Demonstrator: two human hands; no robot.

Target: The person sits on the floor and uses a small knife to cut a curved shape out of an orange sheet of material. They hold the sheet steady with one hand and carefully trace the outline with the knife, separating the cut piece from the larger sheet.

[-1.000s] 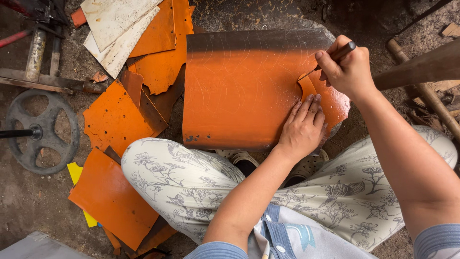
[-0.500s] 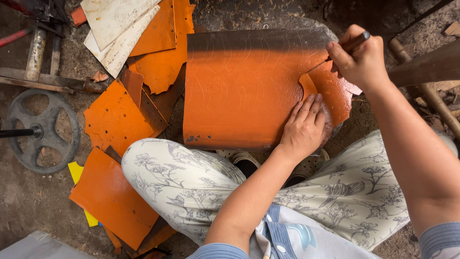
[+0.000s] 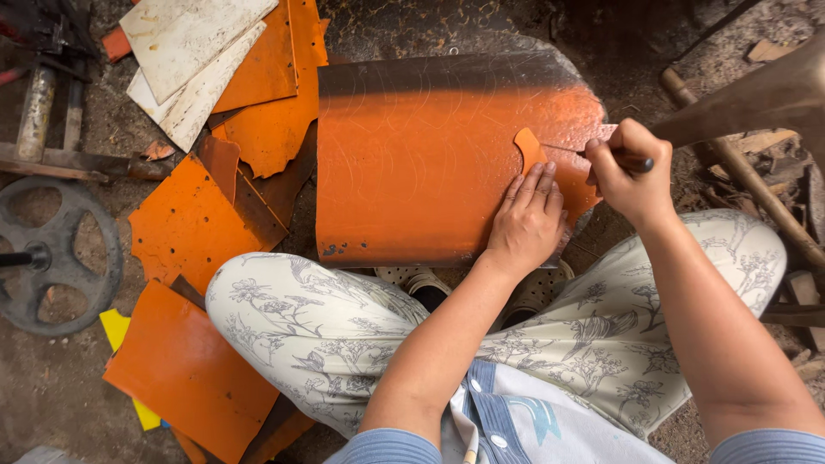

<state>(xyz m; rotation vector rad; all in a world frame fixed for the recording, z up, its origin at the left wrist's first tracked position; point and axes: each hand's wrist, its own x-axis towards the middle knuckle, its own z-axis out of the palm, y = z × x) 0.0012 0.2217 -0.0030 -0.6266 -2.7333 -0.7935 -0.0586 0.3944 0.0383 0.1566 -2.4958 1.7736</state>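
The left hand [image 3: 526,225] is lying flat, fingers spread, pinning the stiff-looking orange sheet [image 3: 421,163] near its right edge — the right hand [image 3: 632,172] is fisting a thin tool [image 3: 601,155] just beside it.

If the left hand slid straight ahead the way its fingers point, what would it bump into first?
Probably the small orange cut-out piece lying just beyond the left hand's fingertips on the big orange sheet; its height above the sheet is unclear.

The sheet [image 3: 430,155] is bright orange, shading to dark grey at 12 o'clock. Scraps [image 3: 185,223] at 9 o'clock are orange; the plates [image 3: 185,51] at 11 are off-white. The trousers [image 3: 292,318] are cream with grey flowers. The wheel [image 3: 51,253] is dark grey.
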